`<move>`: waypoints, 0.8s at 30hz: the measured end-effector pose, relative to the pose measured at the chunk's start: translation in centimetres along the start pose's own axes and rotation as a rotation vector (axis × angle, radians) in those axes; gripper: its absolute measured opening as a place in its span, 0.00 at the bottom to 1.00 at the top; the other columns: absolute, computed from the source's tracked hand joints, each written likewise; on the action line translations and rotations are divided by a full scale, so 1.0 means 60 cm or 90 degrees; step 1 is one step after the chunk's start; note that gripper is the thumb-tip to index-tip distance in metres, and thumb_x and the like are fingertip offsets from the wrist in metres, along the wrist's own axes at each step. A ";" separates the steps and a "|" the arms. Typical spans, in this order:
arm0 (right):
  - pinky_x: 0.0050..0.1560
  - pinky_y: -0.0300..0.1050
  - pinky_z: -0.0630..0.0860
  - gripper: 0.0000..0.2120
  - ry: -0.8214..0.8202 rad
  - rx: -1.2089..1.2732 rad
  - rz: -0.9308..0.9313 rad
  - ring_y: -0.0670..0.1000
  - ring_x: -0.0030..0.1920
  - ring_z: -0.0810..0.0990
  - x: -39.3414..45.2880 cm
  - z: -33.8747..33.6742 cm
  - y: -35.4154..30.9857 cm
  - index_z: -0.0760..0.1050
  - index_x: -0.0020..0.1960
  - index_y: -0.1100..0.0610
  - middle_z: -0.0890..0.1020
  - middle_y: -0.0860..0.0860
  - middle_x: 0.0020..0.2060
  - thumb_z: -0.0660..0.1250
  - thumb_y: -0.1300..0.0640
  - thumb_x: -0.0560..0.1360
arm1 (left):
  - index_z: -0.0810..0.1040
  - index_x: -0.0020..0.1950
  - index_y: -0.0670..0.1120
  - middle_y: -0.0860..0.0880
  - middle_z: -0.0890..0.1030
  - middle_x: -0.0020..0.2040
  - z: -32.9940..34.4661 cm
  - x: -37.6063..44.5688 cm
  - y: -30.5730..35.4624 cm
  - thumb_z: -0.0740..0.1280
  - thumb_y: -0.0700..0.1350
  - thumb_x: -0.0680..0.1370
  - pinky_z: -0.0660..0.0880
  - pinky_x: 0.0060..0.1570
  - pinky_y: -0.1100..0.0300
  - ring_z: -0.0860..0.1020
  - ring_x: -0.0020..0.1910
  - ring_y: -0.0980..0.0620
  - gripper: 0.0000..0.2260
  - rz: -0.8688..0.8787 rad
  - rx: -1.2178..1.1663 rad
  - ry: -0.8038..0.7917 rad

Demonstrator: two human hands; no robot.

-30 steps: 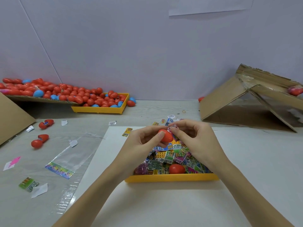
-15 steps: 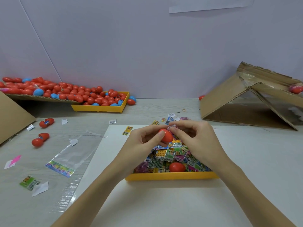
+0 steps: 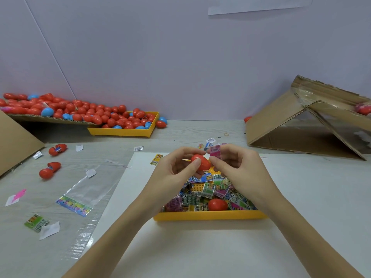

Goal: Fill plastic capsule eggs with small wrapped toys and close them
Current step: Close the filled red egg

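Both hands meet above the far end of a yellow tray that sits on a white sheet on the table. The left hand holds a red capsule egg, thumb and fingers curled round it, while the right hand pinches a small pink wrapped toy just above and beside the egg; whether the toy touches the egg cannot be told. The tray is heaped with small wrapped toys in many colours, and another red egg lies among them near the front wall. At the far left, a second yellow tray and a cardboard flap carry a large heap of red and blue eggs. Two opened red eggs lie on the table to the left, near a clear plastic bag and scattered scraps of paper. A tilted cardboard box stands at the far right, well apart from the hands.
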State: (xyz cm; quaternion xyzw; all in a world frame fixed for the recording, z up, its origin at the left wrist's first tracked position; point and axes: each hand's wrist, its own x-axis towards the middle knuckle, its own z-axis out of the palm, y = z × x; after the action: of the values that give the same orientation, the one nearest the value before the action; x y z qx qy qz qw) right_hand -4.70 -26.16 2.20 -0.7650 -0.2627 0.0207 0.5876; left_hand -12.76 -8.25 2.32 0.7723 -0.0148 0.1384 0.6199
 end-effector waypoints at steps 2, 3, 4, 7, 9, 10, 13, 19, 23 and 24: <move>0.43 0.36 0.78 0.05 -0.010 0.084 0.062 0.44 0.42 0.86 0.001 -0.003 0.001 0.85 0.52 0.55 0.88 0.49 0.42 0.74 0.55 0.77 | 0.82 0.61 0.48 0.48 0.84 0.51 -0.002 0.000 0.000 0.65 0.41 0.84 0.81 0.50 0.61 0.85 0.45 0.50 0.09 0.002 -0.027 0.000; 0.43 0.37 0.78 0.06 -0.021 0.116 0.089 0.45 0.42 0.85 0.002 -0.005 0.002 0.85 0.51 0.56 0.88 0.50 0.42 0.74 0.55 0.77 | 0.81 0.62 0.46 0.46 0.84 0.52 -0.003 0.001 -0.001 0.64 0.40 0.85 0.81 0.51 0.58 0.85 0.45 0.48 0.09 0.000 -0.047 -0.003; 0.42 0.38 0.78 0.07 -0.037 0.151 0.112 0.46 0.41 0.85 0.003 -0.007 0.002 0.86 0.50 0.57 0.88 0.52 0.42 0.74 0.53 0.77 | 0.81 0.62 0.45 0.44 0.84 0.52 -0.004 0.001 -0.001 0.63 0.39 0.85 0.81 0.51 0.57 0.84 0.45 0.47 0.09 -0.001 -0.061 -0.007; 0.38 0.36 0.78 0.14 -0.103 0.258 0.154 0.46 0.37 0.81 0.002 -0.012 -0.002 0.86 0.49 0.62 0.87 0.55 0.40 0.73 0.50 0.74 | 0.81 0.62 0.43 0.41 0.84 0.52 -0.005 0.002 -0.003 0.63 0.39 0.85 0.81 0.53 0.56 0.83 0.45 0.45 0.10 0.003 -0.073 -0.016; 0.37 0.35 0.77 0.16 -0.129 0.278 0.152 0.46 0.37 0.80 0.001 -0.011 -0.005 0.85 0.49 0.63 0.85 0.55 0.39 0.73 0.50 0.74 | 0.81 0.63 0.44 0.42 0.84 0.51 -0.004 0.001 -0.001 0.63 0.41 0.84 0.80 0.52 0.57 0.83 0.45 0.47 0.10 0.003 -0.083 -0.022; 0.37 0.35 0.77 0.16 -0.135 0.279 0.148 0.47 0.37 0.79 0.001 -0.010 -0.006 0.85 0.50 0.64 0.85 0.55 0.39 0.72 0.50 0.75 | 0.81 0.62 0.44 0.43 0.84 0.51 -0.004 0.001 0.000 0.64 0.43 0.84 0.80 0.52 0.58 0.84 0.44 0.48 0.10 0.001 -0.090 -0.023; 0.37 0.36 0.77 0.14 -0.142 0.269 0.139 0.47 0.37 0.79 0.000 -0.007 -0.009 0.84 0.49 0.63 0.84 0.55 0.38 0.71 0.52 0.77 | 0.82 0.62 0.44 0.40 0.84 0.52 -0.004 0.000 0.001 0.64 0.47 0.82 0.81 0.53 0.57 0.83 0.45 0.48 0.13 0.000 -0.108 -0.021; 0.41 0.38 0.79 0.12 -0.144 0.184 0.118 0.47 0.38 0.82 -0.002 -0.007 -0.012 0.86 0.49 0.58 0.87 0.54 0.39 0.71 0.50 0.77 | 0.82 0.62 0.44 0.40 0.84 0.53 -0.005 0.000 0.005 0.64 0.48 0.81 0.81 0.53 0.58 0.83 0.45 0.48 0.14 0.002 -0.098 -0.020; 0.41 0.36 0.80 0.13 -0.140 0.143 0.102 0.45 0.38 0.83 -0.004 -0.006 -0.013 0.86 0.49 0.56 0.87 0.52 0.39 0.71 0.47 0.75 | 0.82 0.63 0.45 0.44 0.84 0.53 -0.005 -0.001 0.006 0.64 0.48 0.81 0.81 0.53 0.58 0.84 0.46 0.49 0.14 -0.001 -0.072 -0.024; 0.41 0.36 0.80 0.13 -0.140 0.137 0.099 0.45 0.38 0.83 -0.004 -0.006 -0.013 0.86 0.50 0.56 0.87 0.52 0.39 0.71 0.47 0.76 | 0.82 0.63 0.45 0.46 0.85 0.53 -0.005 -0.001 0.007 0.64 0.48 0.82 0.81 0.53 0.59 0.84 0.47 0.50 0.14 -0.003 -0.065 -0.025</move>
State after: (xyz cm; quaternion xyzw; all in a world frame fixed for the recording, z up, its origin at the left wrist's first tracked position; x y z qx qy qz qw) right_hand -5.08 -26.44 2.99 -0.7089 -0.2617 0.1777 0.6304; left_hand -12.96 -8.07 2.75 0.7423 -0.0320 0.1209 0.6583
